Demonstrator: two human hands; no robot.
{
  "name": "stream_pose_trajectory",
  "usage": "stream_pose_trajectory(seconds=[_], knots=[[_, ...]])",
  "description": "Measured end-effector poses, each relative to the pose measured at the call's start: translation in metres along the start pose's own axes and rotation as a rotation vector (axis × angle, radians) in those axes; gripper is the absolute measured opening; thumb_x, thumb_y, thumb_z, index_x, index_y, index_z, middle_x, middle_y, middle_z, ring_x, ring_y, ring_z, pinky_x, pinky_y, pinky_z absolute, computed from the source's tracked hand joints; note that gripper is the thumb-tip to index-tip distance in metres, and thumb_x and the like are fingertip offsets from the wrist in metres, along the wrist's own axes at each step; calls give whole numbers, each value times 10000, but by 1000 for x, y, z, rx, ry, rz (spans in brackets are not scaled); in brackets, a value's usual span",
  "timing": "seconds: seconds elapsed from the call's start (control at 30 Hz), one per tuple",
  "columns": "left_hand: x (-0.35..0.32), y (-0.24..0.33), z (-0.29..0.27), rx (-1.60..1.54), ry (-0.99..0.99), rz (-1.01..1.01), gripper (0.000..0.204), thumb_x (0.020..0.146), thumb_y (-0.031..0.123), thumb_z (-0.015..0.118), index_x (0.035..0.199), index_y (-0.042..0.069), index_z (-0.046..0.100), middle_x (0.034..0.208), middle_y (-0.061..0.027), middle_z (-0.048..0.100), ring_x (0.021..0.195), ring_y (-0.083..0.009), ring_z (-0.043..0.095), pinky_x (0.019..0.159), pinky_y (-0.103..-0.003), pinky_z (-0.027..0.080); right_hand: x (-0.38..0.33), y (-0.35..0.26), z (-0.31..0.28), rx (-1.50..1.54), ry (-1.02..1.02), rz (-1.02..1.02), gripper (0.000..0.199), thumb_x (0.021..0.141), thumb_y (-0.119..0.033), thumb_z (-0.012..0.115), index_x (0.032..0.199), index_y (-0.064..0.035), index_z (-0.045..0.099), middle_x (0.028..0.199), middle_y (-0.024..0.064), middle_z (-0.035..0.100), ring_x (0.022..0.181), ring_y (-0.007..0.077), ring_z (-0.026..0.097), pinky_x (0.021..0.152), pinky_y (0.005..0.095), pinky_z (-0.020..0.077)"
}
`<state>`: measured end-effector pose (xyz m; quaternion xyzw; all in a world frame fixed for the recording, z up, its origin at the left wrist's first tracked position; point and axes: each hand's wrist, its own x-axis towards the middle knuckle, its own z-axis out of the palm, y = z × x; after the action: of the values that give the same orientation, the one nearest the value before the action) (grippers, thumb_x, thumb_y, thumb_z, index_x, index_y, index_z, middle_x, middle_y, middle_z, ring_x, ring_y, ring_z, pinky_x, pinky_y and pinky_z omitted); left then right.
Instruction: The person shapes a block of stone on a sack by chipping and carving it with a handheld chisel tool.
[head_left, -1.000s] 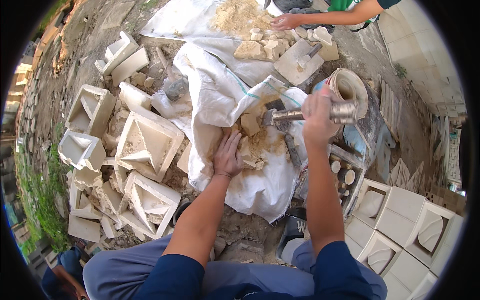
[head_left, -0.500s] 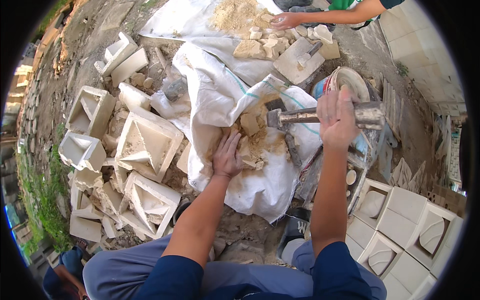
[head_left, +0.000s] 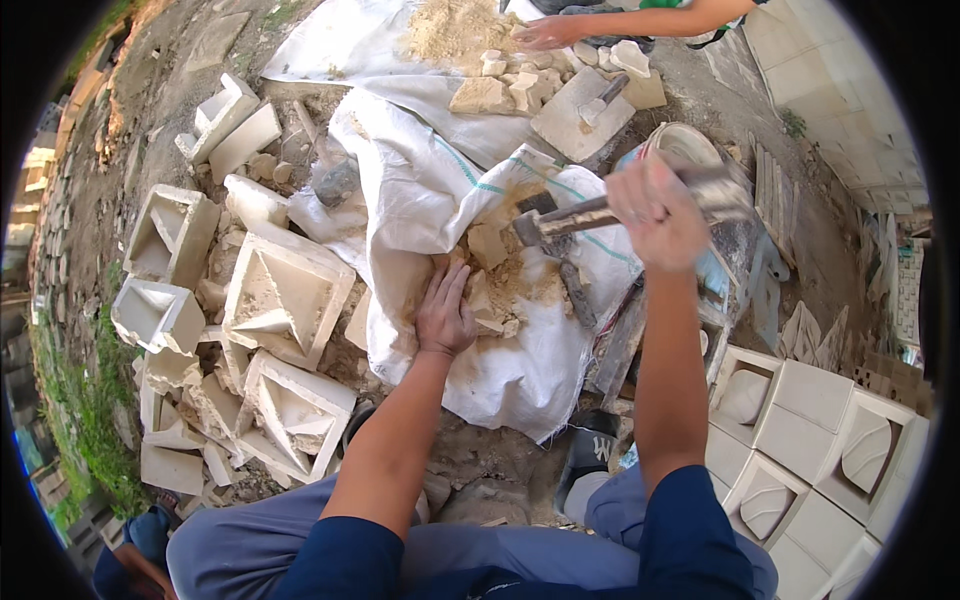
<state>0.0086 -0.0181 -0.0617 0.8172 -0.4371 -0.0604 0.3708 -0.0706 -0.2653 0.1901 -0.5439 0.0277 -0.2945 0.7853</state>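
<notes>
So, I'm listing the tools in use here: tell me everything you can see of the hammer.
The hammer has a small, dark, metal-looking head and a worn, grey-brown handle of unclear material. The right grip is closed around the handle; the rear end beyond it is motion-blurred. It points leftward, head slightly lower in the picture, above the white sack and just right of a pale chunk. Whether the head touches anything, I cannot tell.
</notes>
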Motion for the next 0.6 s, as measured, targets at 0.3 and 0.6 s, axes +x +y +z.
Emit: stream_pose_trajectory(seconds=[0.3, 0.6], knots=[[4, 7, -4, -33, 15, 9, 577, 775, 30, 502, 1345, 71, 573, 1395, -110, 573, 1289, -360, 526, 1090, -423, 434, -5, -3, -2, -14, -97, 14, 389, 990, -138, 451, 617, -131, 340, 526, -35, 334, 477, 84, 285, 498, 269, 248], [2, 5, -4, -5, 22, 6, 567, 780, 34, 505, 1342, 66, 576, 1388, -110, 580, 1292, -363, 524, 1076, -430, 447, -26, 6, 6, 76, -34, -136, 254, 962, -73, 569, 717, -11, 540, 549, -4, 397, 468, 71, 324, 437, 263, 220]])
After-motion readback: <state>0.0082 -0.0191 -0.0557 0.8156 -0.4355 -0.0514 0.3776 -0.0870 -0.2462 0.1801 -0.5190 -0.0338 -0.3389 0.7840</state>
